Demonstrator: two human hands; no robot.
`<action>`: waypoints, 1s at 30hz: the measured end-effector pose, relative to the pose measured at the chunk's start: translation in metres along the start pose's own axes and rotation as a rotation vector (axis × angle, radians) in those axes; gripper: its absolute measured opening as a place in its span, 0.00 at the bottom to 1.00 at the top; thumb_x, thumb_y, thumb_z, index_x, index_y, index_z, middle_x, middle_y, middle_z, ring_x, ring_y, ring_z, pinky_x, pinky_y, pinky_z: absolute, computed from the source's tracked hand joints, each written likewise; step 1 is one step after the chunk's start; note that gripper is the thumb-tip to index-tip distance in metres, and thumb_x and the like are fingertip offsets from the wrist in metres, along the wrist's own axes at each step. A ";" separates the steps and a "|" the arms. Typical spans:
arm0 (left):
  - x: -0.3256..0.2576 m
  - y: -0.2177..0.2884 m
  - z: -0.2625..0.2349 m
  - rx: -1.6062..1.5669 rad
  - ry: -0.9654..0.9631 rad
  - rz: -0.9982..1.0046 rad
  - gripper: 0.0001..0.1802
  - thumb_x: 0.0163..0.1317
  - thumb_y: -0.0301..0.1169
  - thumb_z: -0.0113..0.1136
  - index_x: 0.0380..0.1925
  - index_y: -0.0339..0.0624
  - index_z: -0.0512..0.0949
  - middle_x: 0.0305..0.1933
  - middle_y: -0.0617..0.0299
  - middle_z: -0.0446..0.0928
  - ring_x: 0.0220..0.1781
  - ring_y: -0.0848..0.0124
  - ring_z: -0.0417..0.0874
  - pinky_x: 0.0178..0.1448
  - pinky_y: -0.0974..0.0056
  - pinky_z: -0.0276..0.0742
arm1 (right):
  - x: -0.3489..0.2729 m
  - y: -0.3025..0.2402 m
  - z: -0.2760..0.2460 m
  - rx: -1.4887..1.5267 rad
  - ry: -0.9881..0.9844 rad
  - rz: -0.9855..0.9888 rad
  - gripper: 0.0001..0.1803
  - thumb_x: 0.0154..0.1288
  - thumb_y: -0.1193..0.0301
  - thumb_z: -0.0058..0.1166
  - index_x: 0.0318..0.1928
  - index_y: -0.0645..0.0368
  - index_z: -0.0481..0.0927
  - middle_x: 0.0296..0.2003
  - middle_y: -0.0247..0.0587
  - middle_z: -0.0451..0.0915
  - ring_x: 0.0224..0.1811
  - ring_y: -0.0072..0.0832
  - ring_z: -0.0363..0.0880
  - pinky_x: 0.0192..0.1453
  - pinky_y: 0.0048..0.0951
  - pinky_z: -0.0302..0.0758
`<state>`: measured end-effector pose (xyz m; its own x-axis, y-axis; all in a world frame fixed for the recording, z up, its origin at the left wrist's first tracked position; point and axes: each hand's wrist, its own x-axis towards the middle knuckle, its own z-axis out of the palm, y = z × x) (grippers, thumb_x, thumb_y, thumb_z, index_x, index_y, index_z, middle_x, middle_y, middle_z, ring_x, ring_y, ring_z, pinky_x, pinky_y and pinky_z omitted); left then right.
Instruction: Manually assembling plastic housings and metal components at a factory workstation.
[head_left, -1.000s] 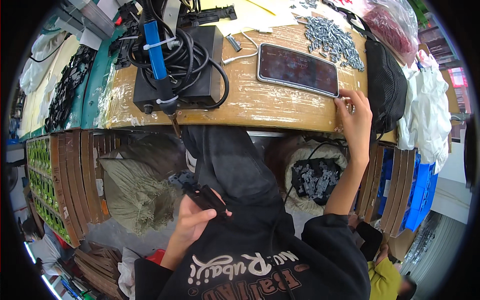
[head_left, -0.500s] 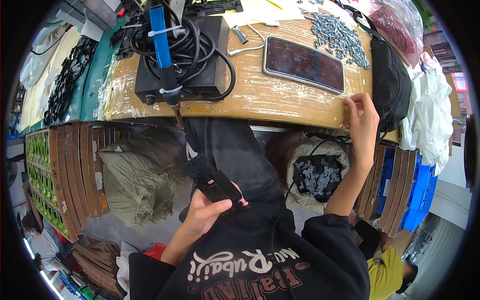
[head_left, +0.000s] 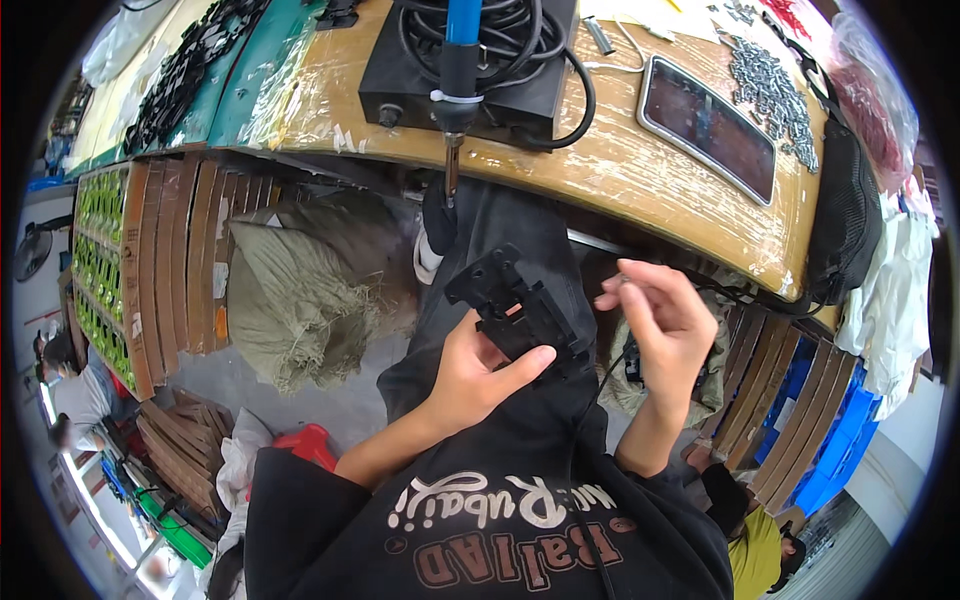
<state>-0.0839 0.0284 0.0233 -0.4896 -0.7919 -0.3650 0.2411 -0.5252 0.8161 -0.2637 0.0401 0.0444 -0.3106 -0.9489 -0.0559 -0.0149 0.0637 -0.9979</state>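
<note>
My left hand [head_left: 480,372] grips a black plastic part [head_left: 515,315], thumb on its near side, above my lap. A small copper-coloured piece shows within that part. Just right of it hovers my right hand [head_left: 665,325], thumb and fingertips pinched together. Whatever sits in that pinch is too small to make out. Beyond the black part, a soldering iron with a blue handle [head_left: 461,60] points its metal tip downward past the table edge, in front of a black box [head_left: 400,95] with coiled black cable on it.
On the wooden table [head_left: 600,140] lie a phone [head_left: 708,128], a pile of small metal pieces [head_left: 770,95] and a black bag [head_left: 845,215]. Black plastic parts [head_left: 190,80] cover the left side. Beneath stand woven sacks [head_left: 300,300] and stacked cartons [head_left: 170,270]. Other people are at the rim.
My right hand has come from the table's front edge to beside the black plastic part. My left hand still holds that part, now tilted differently. The whole view has shifted.
</note>
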 end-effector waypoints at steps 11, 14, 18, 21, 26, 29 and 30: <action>0.000 -0.009 -0.009 0.004 -0.005 0.050 0.29 0.52 0.17 0.54 0.52 0.37 0.54 0.46 0.56 0.70 0.44 0.76 0.72 0.45 0.71 0.70 | -0.003 0.009 0.014 0.246 -0.070 0.027 0.08 0.55 0.86 0.48 0.38 0.69 0.72 0.36 0.47 0.77 0.35 0.29 0.79 0.40 0.23 0.75; 0.000 0.000 -0.008 0.028 -0.054 0.073 0.31 0.52 0.17 0.51 0.55 0.40 0.51 0.47 0.54 0.70 0.41 0.77 0.72 0.42 0.73 0.68 | -0.001 0.016 0.011 0.373 -0.081 0.032 0.08 0.55 0.85 0.48 0.37 0.69 0.72 0.38 0.48 0.75 0.36 0.29 0.77 0.41 0.26 0.75; 0.003 0.004 -0.006 0.006 -0.131 0.036 0.30 0.54 0.20 0.50 0.56 0.41 0.52 0.47 0.55 0.70 0.39 0.78 0.71 0.42 0.74 0.67 | -0.001 0.022 0.011 0.502 -0.116 0.027 0.09 0.55 0.84 0.48 0.39 0.68 0.72 0.37 0.46 0.72 0.35 0.26 0.73 0.39 0.27 0.74; 0.005 0.002 -0.012 0.047 -0.197 0.008 0.30 0.55 0.23 0.51 0.57 0.41 0.53 0.45 0.57 0.70 0.39 0.78 0.69 0.41 0.74 0.66 | -0.002 0.023 0.012 0.496 -0.129 -0.006 0.09 0.56 0.84 0.48 0.39 0.69 0.73 0.37 0.45 0.71 0.36 0.27 0.74 0.40 0.26 0.74; 0.008 -0.001 -0.011 0.184 -0.285 0.117 0.30 0.54 0.28 0.56 0.56 0.40 0.57 0.38 0.64 0.67 0.35 0.79 0.66 0.37 0.75 0.63 | -0.001 0.022 0.014 0.390 -0.185 -0.083 0.11 0.56 0.85 0.48 0.40 0.69 0.75 0.37 0.43 0.71 0.35 0.27 0.74 0.40 0.24 0.73; 0.004 0.011 -0.007 0.276 -0.328 -0.028 0.29 0.53 0.31 0.59 0.55 0.39 0.60 0.40 0.64 0.67 0.30 0.81 0.66 0.34 0.76 0.62 | -0.002 0.022 0.013 0.330 -0.193 -0.077 0.10 0.57 0.84 0.48 0.41 0.68 0.76 0.38 0.42 0.70 0.36 0.26 0.74 0.40 0.22 0.73; 0.004 0.008 -0.010 0.278 -0.332 -0.026 0.29 0.53 0.31 0.59 0.55 0.39 0.60 0.40 0.64 0.67 0.30 0.81 0.66 0.34 0.76 0.62 | -0.002 0.022 0.013 0.278 -0.198 -0.094 0.10 0.58 0.83 0.48 0.41 0.68 0.76 0.38 0.42 0.70 0.36 0.25 0.75 0.40 0.21 0.73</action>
<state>-0.0757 0.0183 0.0242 -0.7465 -0.6126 -0.2599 0.0129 -0.4038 0.9147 -0.2511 0.0396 0.0217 -0.1292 -0.9899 0.0588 0.2327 -0.0879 -0.9686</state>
